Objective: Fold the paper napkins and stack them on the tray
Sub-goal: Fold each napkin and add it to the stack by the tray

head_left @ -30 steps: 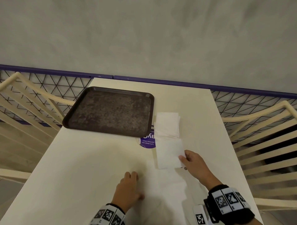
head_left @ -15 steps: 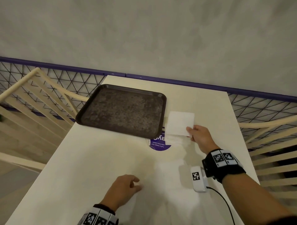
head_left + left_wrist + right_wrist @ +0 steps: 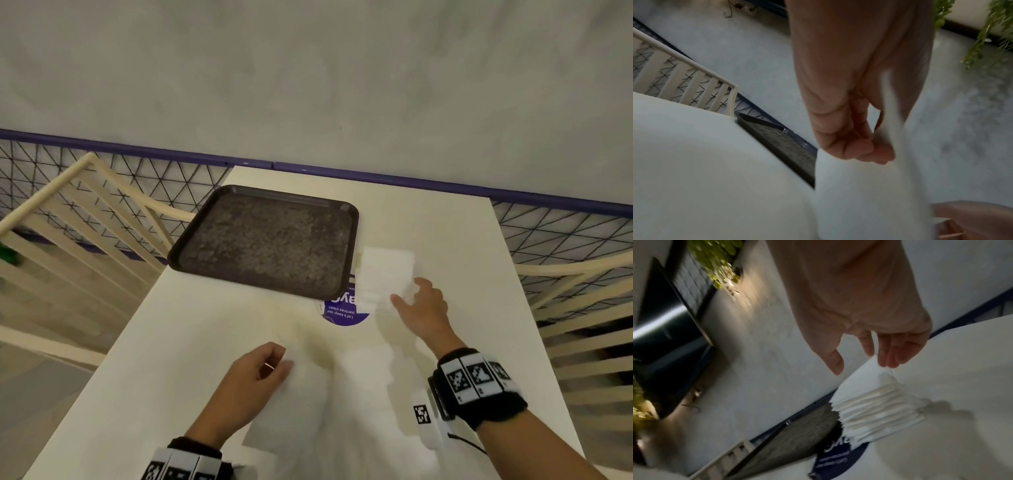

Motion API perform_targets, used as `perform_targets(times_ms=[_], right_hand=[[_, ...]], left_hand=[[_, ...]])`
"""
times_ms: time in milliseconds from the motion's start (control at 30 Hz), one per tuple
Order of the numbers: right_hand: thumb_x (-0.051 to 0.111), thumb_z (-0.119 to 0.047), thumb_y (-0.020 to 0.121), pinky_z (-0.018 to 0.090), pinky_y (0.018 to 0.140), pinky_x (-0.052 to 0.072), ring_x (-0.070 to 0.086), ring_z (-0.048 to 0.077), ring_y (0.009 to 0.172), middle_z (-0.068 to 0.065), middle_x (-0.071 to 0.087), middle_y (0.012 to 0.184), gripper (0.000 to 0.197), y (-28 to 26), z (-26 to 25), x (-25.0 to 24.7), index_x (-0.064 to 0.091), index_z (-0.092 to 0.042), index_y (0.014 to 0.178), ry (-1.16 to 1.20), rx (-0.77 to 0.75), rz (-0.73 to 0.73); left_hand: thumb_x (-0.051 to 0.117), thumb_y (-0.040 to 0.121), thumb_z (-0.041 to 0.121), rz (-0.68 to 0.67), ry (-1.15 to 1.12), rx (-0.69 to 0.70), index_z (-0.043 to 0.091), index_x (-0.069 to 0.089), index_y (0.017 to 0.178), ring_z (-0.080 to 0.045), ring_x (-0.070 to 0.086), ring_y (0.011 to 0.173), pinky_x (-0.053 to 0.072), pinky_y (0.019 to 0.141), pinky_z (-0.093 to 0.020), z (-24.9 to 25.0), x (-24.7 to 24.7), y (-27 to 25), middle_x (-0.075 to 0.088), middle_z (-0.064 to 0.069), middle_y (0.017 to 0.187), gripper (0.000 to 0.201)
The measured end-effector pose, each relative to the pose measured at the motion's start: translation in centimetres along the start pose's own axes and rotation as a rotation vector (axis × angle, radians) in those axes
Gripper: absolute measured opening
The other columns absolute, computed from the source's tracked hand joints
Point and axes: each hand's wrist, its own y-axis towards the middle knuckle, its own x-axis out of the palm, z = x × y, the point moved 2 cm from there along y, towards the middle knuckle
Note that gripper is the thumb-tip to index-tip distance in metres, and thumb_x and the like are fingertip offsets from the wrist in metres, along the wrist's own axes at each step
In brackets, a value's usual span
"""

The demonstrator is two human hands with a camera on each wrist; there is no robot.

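Note:
A dark brown tray (image 3: pixel 267 240) lies bare at the table's far left and also shows in the left wrist view (image 3: pixel 781 142). Just right of it sits a stack of white paper napkins (image 3: pixel 387 270), seen edge-on in the right wrist view (image 3: pixel 879 410). My right hand (image 3: pixel 407 291) hovers at the stack's near right corner with fingers straight and thumb apart (image 3: pixel 863 368), holding nothing. A loose unfolded napkin (image 3: pixel 308 421) lies near the front edge. My left hand (image 3: pixel 279 359) pinches its far corner with curled fingers (image 3: pixel 875 155), and the sheet (image 3: pixel 859 194) lifts there.
The cream table (image 3: pixel 205 342) carries a round purple sticker (image 3: pixel 344 313) partly under the tray and the stack. Slatted cream chairs stand at the left (image 3: pixel 68 240) and right (image 3: pixel 575 308). A black mesh railing with a purple rail (image 3: pixel 137 150) and a grey wall close the far side.
My right hand moved a napkin from in front of the stack back onto it, then let go. My left hand went from resting on the loose napkin to pinching its corner.

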Motion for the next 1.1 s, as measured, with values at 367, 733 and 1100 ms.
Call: perform_targets(times_ms=[367,733,1100], right_hand=[[0.038,-0.046,0.096,0.021,0.087,0.050,0.064,0.008,0.082,-0.009,0.070,0.082,0.045,-11.5,0.0,0.5,0.067,-0.014,0.085,0.522,-0.155,-0.678],[0.065,-0.025,0.086,0.036,0.079,0.046,0.061,0.021,0.082,0.009,0.068,0.089,0.020,-12.8,-0.3,-1.3,0.068,-0.007,0.095,0.803,-0.356,-0.370],[0.052,0.001,0.091,0.035,0.089,0.052,0.067,0.026,0.100,0.008,0.073,0.104,0.024,-13.9,0.0,-2.1,0.071,-0.008,0.102,0.793,-0.383,-0.377]], left_hand=[[0.059,0.078,0.048,0.008,-0.248,0.163,0.004,0.053,0.083,-0.020,0.050,0.073,0.041,0.069,-0.035,4.8,0.9,0.0,0.055,-0.024,0.084,0.044],[0.058,0.089,0.027,-0.017,-0.182,0.218,0.020,0.061,0.077,-0.018,0.052,0.067,0.046,0.067,-0.033,5.6,1.1,-0.9,0.058,-0.011,0.072,0.014],[0.047,0.094,0.006,-0.083,-0.289,0.270,0.017,0.069,0.088,-0.015,0.062,0.077,0.050,0.073,-0.026,6.5,1.0,-2.5,0.069,-0.008,0.088,0.025]])
